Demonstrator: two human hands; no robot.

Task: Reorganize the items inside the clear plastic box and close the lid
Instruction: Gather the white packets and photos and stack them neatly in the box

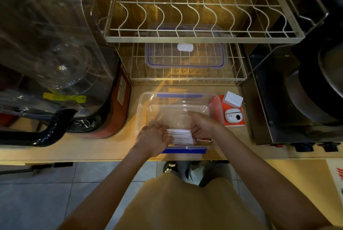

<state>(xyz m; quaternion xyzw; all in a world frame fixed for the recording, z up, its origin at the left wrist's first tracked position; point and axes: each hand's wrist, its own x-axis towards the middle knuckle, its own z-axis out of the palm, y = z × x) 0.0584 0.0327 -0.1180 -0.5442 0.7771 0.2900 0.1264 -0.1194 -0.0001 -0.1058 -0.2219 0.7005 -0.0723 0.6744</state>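
our left hand [152, 139] and right hand [203, 125] pinch the white packets [181, 136] between them at the clear box [143, 103]'s near wall, long axis crosswise; lid [185, 60] lies beyond on the rack.

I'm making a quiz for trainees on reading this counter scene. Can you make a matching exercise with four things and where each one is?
Things:
1. lid
2. white charger
3. white packets
4. clear plastic box

Places:
A. on the counter, in front of the wire rack
B. on the lower shelf of the wire rack
C. inside the box at its near end, between the left hand and right hand
D. on the orange box to the right of the clear box

Pairs: 1-B, 2-D, 3-C, 4-A
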